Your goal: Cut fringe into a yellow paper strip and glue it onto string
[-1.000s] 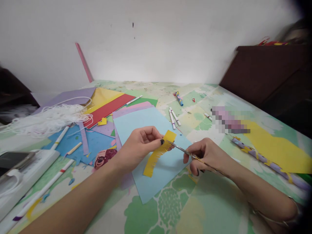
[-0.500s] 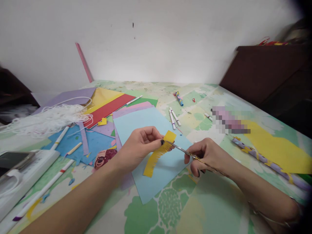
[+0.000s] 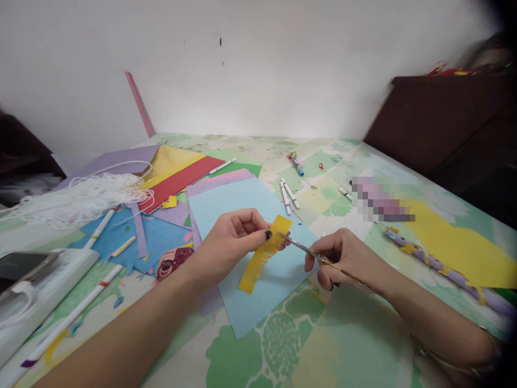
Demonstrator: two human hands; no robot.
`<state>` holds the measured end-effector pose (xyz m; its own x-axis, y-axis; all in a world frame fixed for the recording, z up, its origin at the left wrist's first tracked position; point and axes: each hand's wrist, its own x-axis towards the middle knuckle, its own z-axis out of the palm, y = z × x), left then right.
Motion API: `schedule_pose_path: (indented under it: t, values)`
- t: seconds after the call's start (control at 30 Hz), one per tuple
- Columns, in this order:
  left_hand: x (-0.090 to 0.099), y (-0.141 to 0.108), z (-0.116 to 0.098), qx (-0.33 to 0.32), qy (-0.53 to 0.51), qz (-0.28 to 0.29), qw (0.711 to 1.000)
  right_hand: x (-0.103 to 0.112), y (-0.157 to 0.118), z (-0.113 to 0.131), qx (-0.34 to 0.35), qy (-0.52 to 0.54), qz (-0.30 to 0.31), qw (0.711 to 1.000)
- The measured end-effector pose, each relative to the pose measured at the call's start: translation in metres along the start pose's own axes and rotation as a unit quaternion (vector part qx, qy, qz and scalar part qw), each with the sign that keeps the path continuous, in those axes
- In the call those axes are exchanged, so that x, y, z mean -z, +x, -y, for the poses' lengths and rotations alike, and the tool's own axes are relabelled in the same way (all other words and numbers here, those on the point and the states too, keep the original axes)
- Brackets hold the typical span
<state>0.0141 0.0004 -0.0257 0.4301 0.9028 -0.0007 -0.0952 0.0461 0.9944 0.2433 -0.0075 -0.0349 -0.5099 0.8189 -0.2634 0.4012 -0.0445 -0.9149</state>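
Observation:
My left hand (image 3: 236, 237) pinches a strip of yellow paper (image 3: 258, 265) near its upper end, thumb on top. A row of short cuts forms a fringe along the strip's right edge. In my right hand (image 3: 343, 258) is a pair of scissors (image 3: 309, 251), fingers closed around the handles. The blade tips touch the strip's right edge, just right of my left thumb. Beneath both hands lies a light blue sheet of paper (image 3: 242, 312). How far the blades are parted is too small to tell.
Left are white cord (image 3: 97, 196), a power strip (image 3: 48, 291), a phone (image 3: 24, 269) and a red sheet (image 3: 181, 180). Markers (image 3: 288, 196) lie behind my hands. Right are a yellow sheet (image 3: 456, 242) and a purple paper roll (image 3: 440, 265). A wall (image 3: 258, 81) stands behind the table.
The scissor tips have shifted slightly right on the yellow strip, and my right thumb has moved a little. My left hand keeps its hold almost unmoved.

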Motion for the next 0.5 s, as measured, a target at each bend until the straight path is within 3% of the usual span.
schedule_pose_path:
  t: [0.5]
  values:
    - [-0.0014,0.0012,-0.0005,0.003,-0.021,-0.014,1.0,-0.0009,-0.0007,0.0025,0.002,0.007,0.014,1.0]
